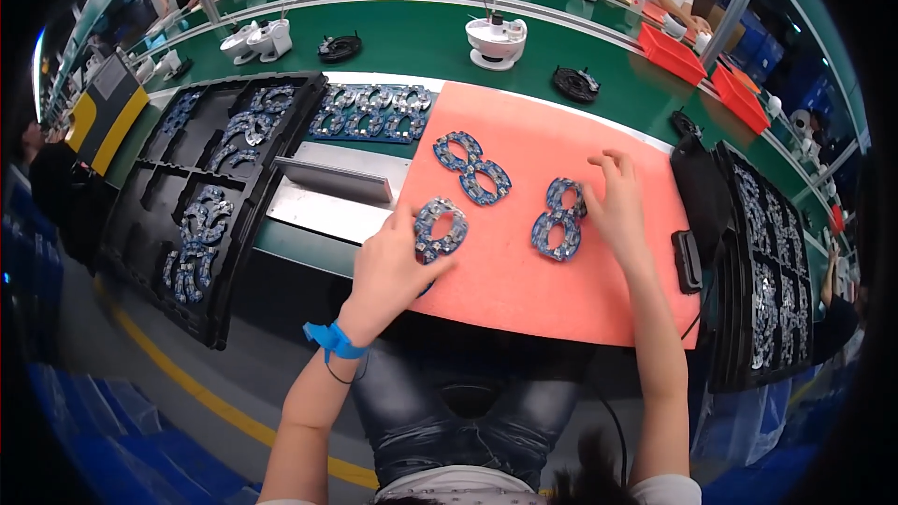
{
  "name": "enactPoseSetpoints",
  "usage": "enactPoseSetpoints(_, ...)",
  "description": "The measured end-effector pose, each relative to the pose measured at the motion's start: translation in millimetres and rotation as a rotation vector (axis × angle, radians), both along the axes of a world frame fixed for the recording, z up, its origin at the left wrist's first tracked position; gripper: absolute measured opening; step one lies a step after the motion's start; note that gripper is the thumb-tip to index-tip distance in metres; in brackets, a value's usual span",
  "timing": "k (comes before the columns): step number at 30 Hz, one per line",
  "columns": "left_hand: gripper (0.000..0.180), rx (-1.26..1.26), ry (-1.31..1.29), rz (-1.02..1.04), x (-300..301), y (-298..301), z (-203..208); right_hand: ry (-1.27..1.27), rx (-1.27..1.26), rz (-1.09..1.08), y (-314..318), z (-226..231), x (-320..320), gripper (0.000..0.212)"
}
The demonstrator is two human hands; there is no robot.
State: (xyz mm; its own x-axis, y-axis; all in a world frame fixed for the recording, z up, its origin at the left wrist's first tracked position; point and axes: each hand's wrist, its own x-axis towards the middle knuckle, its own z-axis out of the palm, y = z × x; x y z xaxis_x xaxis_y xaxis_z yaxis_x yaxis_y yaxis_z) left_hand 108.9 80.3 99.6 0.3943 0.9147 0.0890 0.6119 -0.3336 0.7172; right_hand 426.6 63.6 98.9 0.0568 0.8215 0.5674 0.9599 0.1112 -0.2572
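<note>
My left hand (390, 266), with a blue band on its wrist, grips a blue figure-eight circuit board (441, 227) at the left side of an orange mat (505, 295). The thumb and palm hide this board's lower part. A second figure-eight board (471, 168) lies flat on the mat, farther away. Another such board (558, 220) lies right of the middle. Beside its right edge is my right hand (617, 203), fingers apart and curved, holding nothing; whether its thumb touches the board I cannot tell.
A metal fixture (335, 178) stands left of the mat, near a panel of joined boards (369, 113). Black trays of boards flank me, left (213, 178) and right (730, 295). White devices (496, 40) and coiled cables (575, 84) rest on the green conveyor. People work across it.
</note>
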Motion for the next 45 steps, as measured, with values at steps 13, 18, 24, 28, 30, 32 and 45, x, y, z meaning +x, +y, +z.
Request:
enactPoseSetpoints(13, 0.080, 0.361, -0.015, -0.068, -11.8, -40.5, 16.7, 0.711, -0.518, 0.593, 2.0, 20.1, -155.8, 0.028)
enactPoseSetpoints(18, 0.083, 0.464, -0.404, -0.035, -30.8, -60.5, 16.1, 1.340, -0.762, 0.630, -7.5, 27.2, -188.4, 0.035)
enactPoseSetpoints(24, 0.035, 0.297, -0.365, 0.188, -78.9, -73.7, 25.0, 1.852, -0.767, 0.612, -5.6, 34.7, -242.9, 0.026)
enactPoseSetpoints(28, 0.013, 0.253, -0.525, 0.304, -110.7, -81.7, 24.2, 1.498, -0.937, 0.765, 1.0, 36.6, -280.9, 0.020)
enactPoseSetpoints(30, 0.008, 0.188, -0.623, 0.365, -132.3, -85.5, 26.3, 1.510, -0.968, 0.923, 18.0, 31.2, -284.5, 0.017)
enactPoseSetpoints(32, 0.009, 0.196, -0.634, 0.307, -159.8, -86.8, 25.0, 1.615, -1.142, 0.998, 26.7, 30.1, -293.3, 0.016)
enactPoseSetpoints(45, 0.018, 0.103, -0.555, 0.521, -283.7, -47.9, 44.4, 0.861, -0.570, 0.866, 186.1, 45.3, -374.6, 0.024)
